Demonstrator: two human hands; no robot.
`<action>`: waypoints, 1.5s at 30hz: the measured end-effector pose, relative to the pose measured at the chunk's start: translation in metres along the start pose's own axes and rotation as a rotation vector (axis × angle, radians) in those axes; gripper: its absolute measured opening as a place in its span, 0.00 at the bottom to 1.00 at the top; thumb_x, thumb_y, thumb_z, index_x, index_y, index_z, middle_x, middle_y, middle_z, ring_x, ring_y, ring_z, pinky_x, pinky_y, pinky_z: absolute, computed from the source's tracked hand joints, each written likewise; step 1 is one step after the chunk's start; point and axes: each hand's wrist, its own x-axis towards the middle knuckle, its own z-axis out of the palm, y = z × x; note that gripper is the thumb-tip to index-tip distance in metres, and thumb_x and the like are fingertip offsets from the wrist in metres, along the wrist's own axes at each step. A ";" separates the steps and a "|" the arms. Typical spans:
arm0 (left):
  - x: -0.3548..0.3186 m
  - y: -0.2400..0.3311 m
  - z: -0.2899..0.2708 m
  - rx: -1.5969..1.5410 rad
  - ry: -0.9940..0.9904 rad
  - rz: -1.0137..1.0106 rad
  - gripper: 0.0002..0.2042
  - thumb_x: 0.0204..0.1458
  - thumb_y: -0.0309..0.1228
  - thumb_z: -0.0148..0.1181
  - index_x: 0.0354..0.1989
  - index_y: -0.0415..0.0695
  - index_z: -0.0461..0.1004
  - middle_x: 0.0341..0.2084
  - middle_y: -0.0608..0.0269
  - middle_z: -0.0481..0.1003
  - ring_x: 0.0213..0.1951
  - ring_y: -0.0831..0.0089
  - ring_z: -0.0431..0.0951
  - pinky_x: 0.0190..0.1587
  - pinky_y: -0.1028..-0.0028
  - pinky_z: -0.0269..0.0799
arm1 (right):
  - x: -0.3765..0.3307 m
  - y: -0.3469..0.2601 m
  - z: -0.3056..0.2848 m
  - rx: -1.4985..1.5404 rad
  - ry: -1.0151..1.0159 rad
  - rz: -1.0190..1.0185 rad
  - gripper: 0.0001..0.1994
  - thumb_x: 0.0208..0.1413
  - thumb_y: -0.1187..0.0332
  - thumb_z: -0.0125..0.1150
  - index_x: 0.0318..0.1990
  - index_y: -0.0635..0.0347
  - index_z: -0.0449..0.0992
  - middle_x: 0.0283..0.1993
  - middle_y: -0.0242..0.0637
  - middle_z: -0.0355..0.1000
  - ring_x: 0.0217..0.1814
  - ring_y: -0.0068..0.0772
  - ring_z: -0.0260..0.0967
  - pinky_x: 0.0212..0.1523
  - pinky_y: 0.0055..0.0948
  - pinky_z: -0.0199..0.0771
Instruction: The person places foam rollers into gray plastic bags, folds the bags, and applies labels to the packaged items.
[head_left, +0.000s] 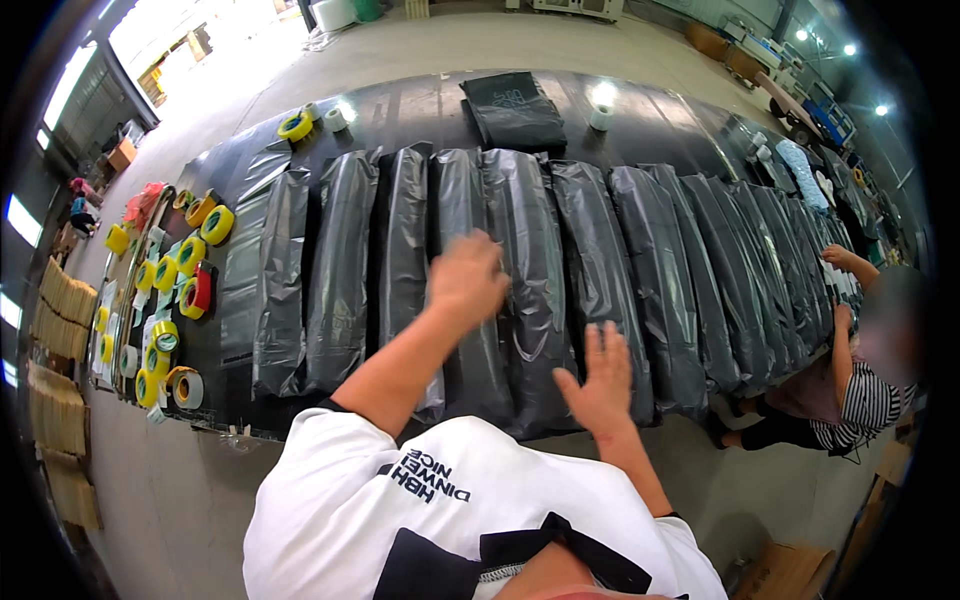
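Note:
A row of several long black plastic-wrapped packages (pixel 520 280) lies side by side across a dark table (pixel 420 105). My left hand (pixel 465 275) hovers over the packages near the row's middle, blurred, its fingers curled loosely with nothing visible in them. Over the near end of a package a little further right, my right hand (pixel 598 378) is spread flat, fingers apart, holding nothing. A folded black bag (pixel 515 110) rests behind the row at the table's far side.
Yellow and red tape rolls (pixel 185 270) crowd the table's left end; more rolls (pixel 297 125) sit at the far edge, with a white roll (pixel 601 117). A person in a striped top (pixel 850 385) works at the right end. Cardboard stacks (pixel 60 400) line the floor at left.

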 end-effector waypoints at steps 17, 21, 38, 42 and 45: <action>-0.098 -0.084 -0.017 -0.024 -0.411 -0.376 0.39 0.46 0.49 0.66 0.68 0.57 0.58 0.71 0.51 0.46 0.63 0.45 0.58 0.56 0.55 0.70 | 0.031 -0.132 0.060 0.131 -0.274 -0.303 0.36 0.52 0.54 0.62 0.68 0.53 0.59 0.75 0.50 0.44 0.76 0.59 0.38 0.70 0.54 0.44; -0.111 -0.136 -0.012 -0.018 -0.053 -0.306 0.45 0.44 0.48 0.67 0.68 0.42 0.54 0.65 0.42 0.56 0.62 0.46 0.61 0.64 0.56 0.58 | 0.031 -0.121 0.085 0.038 -0.339 -0.311 0.34 0.56 0.51 0.58 0.70 0.48 0.58 0.77 0.43 0.40 0.78 0.53 0.33 0.73 0.48 0.41; -0.163 -0.236 -0.008 -0.119 -0.130 -0.516 0.41 0.47 0.42 0.64 0.71 0.58 0.51 0.71 0.47 0.43 0.60 0.44 0.60 0.56 0.51 0.66 | 0.003 -0.205 0.085 -0.034 -0.414 -0.364 0.36 0.55 0.45 0.57 0.69 0.49 0.59 0.75 0.41 0.47 0.77 0.49 0.39 0.74 0.50 0.33; -0.220 -0.193 -0.017 -0.156 -0.265 -0.466 0.42 0.46 0.42 0.66 0.70 0.58 0.50 0.71 0.44 0.36 0.60 0.37 0.57 0.55 0.45 0.65 | -0.003 -0.183 0.091 -0.107 -0.420 -0.352 0.34 0.56 0.47 0.55 0.68 0.51 0.60 0.74 0.36 0.50 0.78 0.43 0.40 0.75 0.45 0.34; -0.245 -0.209 -0.046 -0.160 -0.347 -0.236 0.39 0.45 0.47 0.66 0.67 0.54 0.58 0.68 0.42 0.49 0.63 0.36 0.53 0.59 0.43 0.60 | -0.012 -0.179 0.087 -0.129 -0.390 -0.293 0.33 0.56 0.53 0.58 0.67 0.57 0.62 0.74 0.42 0.51 0.77 0.46 0.41 0.74 0.47 0.38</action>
